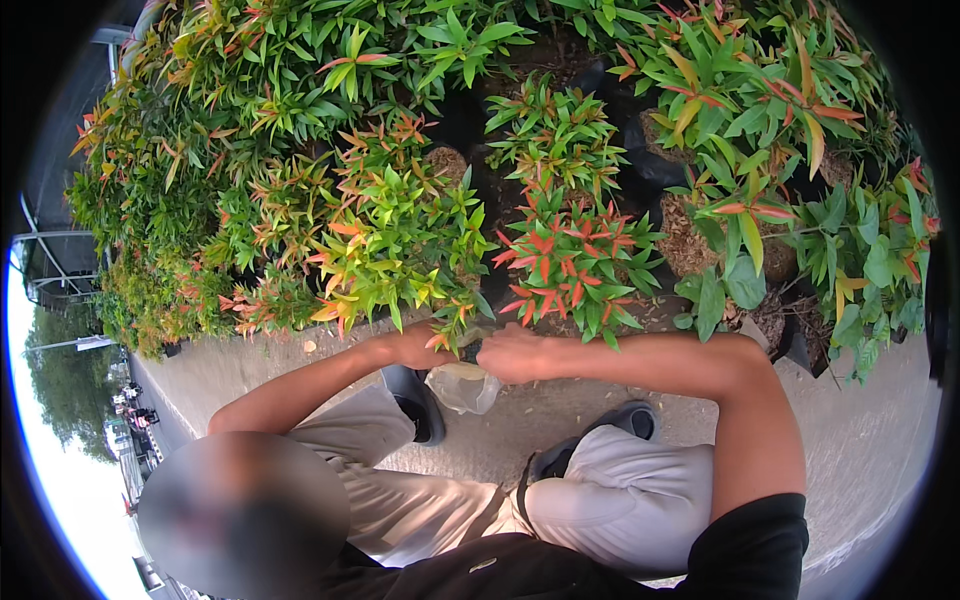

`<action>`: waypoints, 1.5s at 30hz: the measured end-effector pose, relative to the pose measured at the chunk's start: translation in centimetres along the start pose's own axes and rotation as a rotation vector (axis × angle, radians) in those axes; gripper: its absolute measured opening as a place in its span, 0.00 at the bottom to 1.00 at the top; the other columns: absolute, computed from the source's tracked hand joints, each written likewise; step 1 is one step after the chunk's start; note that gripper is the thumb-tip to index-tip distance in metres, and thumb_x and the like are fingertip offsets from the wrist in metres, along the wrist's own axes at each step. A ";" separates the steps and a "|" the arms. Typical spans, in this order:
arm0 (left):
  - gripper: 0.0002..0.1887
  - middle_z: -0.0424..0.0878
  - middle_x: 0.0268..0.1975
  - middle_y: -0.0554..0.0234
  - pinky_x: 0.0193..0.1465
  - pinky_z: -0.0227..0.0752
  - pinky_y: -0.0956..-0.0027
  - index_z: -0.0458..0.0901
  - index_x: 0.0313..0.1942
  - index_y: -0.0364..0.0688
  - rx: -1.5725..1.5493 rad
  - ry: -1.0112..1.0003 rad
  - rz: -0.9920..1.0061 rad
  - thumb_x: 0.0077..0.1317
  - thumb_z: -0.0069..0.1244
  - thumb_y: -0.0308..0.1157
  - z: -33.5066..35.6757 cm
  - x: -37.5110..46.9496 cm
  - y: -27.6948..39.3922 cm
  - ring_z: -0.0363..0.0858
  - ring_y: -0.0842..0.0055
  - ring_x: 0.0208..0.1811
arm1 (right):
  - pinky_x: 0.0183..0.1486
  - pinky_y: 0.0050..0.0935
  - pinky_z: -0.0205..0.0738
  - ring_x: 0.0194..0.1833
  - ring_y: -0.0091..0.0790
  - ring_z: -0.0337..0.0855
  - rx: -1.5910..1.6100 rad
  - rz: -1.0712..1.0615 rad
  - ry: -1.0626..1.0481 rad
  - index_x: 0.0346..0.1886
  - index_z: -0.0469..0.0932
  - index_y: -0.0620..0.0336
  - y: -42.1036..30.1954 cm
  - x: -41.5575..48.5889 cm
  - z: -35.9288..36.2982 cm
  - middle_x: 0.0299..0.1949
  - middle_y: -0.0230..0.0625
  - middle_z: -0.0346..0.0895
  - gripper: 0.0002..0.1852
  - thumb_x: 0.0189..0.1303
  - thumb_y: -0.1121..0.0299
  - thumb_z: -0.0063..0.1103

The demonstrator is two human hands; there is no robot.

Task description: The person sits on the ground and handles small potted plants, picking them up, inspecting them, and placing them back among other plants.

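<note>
My left hand point(424, 346) and my right hand point(511, 354) are close together at the front edge of the potted shrubs. Between them hangs a translucent plastic bag point(465, 386), pale and crumpled. The fingers of my right hand are curled at the bag's upper part. Leaves partly cover my left hand, so its grip does not show clearly. Just above the hands stand a shrub with green and orange leaves point(390, 247) and a shrub with red tips point(559, 262).
Dense rows of shrubs in black plastic grow bags point(656, 161) fill the far side. Below them lies concrete paving point(480, 442), with my dark clogs point(420, 412) on it. A blurred round patch point(244, 514) covers the lower left. Motorbikes point(142, 417) are on a road at the left.
</note>
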State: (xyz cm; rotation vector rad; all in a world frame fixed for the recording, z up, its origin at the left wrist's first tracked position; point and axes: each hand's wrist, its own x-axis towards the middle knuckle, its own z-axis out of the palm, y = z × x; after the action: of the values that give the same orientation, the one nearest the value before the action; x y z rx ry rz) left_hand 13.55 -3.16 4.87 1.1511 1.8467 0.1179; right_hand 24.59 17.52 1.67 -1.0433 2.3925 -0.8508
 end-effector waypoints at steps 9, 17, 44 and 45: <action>0.22 0.79 0.23 0.48 0.35 0.72 0.56 0.81 0.30 0.32 -0.275 -0.051 0.011 0.70 0.50 0.46 2.0 6.4 8.2 0.77 0.60 0.25 | 0.40 0.52 0.79 0.44 0.49 0.89 -0.350 0.293 -0.068 0.37 0.89 0.61 -0.5 -7.4 1.4 0.39 0.47 0.87 0.10 0.54 0.72 0.62; 0.22 0.82 0.25 0.47 0.38 0.75 0.54 0.83 0.31 0.35 -0.166 -0.084 -0.155 0.67 0.52 0.48 -0.3 7.6 9.6 0.83 0.58 0.29 | 0.48 0.55 0.78 0.51 0.54 0.86 -0.166 0.416 -0.111 0.42 0.88 0.65 0.6 -7.4 3.7 0.47 0.50 0.85 0.12 0.55 0.72 0.63; 0.25 0.84 0.34 0.38 0.44 0.79 0.53 0.81 0.45 0.30 0.066 0.010 0.062 0.74 0.44 0.49 -0.1 9.2 7.8 0.86 0.50 0.37 | 0.48 0.44 0.77 0.38 0.46 0.84 0.594 0.811 0.353 0.40 0.80 0.59 0.2 -14.3 1.1 0.36 0.42 0.83 0.15 0.70 0.58 0.50; 0.25 0.83 0.35 0.38 0.44 0.79 0.52 0.80 0.45 0.30 0.047 0.025 0.082 0.74 0.44 0.48 -0.2 9.2 7.9 0.86 0.49 0.38 | 0.49 0.43 0.77 0.39 0.44 0.84 0.693 0.820 0.361 0.41 0.79 0.59 -0.1 -14.6 0.7 0.37 0.41 0.83 0.14 0.70 0.58 0.50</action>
State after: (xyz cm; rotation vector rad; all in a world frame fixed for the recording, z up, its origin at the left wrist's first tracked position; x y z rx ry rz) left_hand 17.44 8.19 2.98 1.2635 1.8334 0.1369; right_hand 34.42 28.23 2.78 0.3630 2.1657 -1.4192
